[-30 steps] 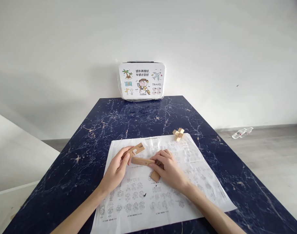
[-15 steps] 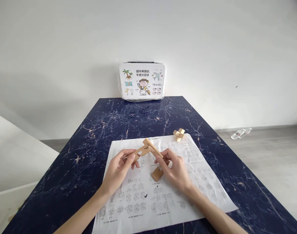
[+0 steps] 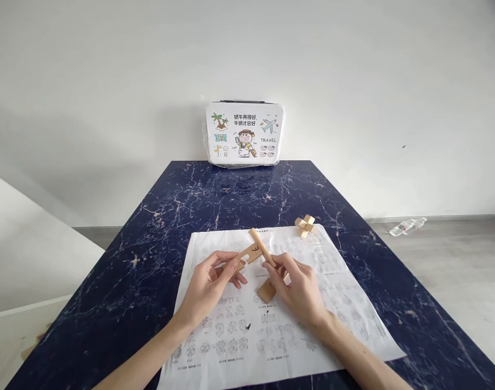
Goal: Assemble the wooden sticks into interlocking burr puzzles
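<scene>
Left grip (image 3: 209,277) on one notched slat (image 3: 251,254), right grip (image 3: 299,286) on one bar (image 3: 260,242)

- Tabletop (image 3: 215,203): dk navy, marble-look, w/ whitish + pinkish veins.
- Paper sheet (image 3: 312,355): white, rows of grey line dwgs, sm. blk print.
- Marked wood pc (image 3: 249,253): lt brown, blk character nr one end.
- Crossing wood pc (image 3: 261,245): lt tan, looks plain on edge shown.
- Flat wood pc (image 3: 266,291): med. brown, bit darker.
- Wood cross (image 3: 305,226): pale yellow-tan, lighter + darker faces.
- Case (image 3: 245,132): white front, blk lettering, cartoon prints incl. green palms, bluish plane, teal panel, figure w/ brown hat + yellow jkt; handle (image 3: 242,101) blk.
- Wall (image 3: 373,81): off-white/lt grey, soft grey shading.
- Floor (image 3: 454,260): grey, streaky woodgrain look.
- Bottles (image 3: 408,226): clear, w/ red label bits.
</scene>
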Tool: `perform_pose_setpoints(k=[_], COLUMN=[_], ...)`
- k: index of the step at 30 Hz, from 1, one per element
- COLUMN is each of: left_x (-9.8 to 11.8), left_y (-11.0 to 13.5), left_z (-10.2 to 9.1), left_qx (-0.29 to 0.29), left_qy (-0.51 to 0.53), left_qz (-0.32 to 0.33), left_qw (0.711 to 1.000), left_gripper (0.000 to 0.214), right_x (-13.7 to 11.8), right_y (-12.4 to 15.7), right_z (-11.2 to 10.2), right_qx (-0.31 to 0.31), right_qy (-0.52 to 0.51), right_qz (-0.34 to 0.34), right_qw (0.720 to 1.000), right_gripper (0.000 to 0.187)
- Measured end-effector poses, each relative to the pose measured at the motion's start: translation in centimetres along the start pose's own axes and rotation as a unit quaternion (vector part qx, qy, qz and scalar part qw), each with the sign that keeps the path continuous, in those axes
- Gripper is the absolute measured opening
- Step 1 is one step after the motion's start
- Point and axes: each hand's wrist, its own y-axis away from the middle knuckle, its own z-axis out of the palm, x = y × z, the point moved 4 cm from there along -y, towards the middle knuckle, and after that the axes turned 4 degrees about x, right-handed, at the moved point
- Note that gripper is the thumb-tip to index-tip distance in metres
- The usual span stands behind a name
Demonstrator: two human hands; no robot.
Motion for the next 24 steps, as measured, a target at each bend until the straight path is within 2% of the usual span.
perform_pose_setpoints(k=[9,15,24], left_x=[0.0,-0.3,-0.6], left_y=[0.1,0.3,0.4], left_z=[0.0,-0.1,0.6], left_qx=[0.012,0.016,0.009], left_qy=[0.010,0.007,0.063], left_qz=[0.002,0.013,-0.032], left_qw=[1.000,1.000,0.997], left_gripper=[0.039,0.038,0.042], right_x=[-0.4,-0.3,-2.0], right_y=[-0.2,-0.4,-0.1], right_z=[-0.1,-0.1,0.3], right_qx=[0.000,-0.004,-0.024], right_qy=[0.032,0.040,0.026], right_qz=[-0.066,-0.075,-0.099], right_qw=[0.997,0.996,0.994], right_gripper=[0.015,0.015,0.017])
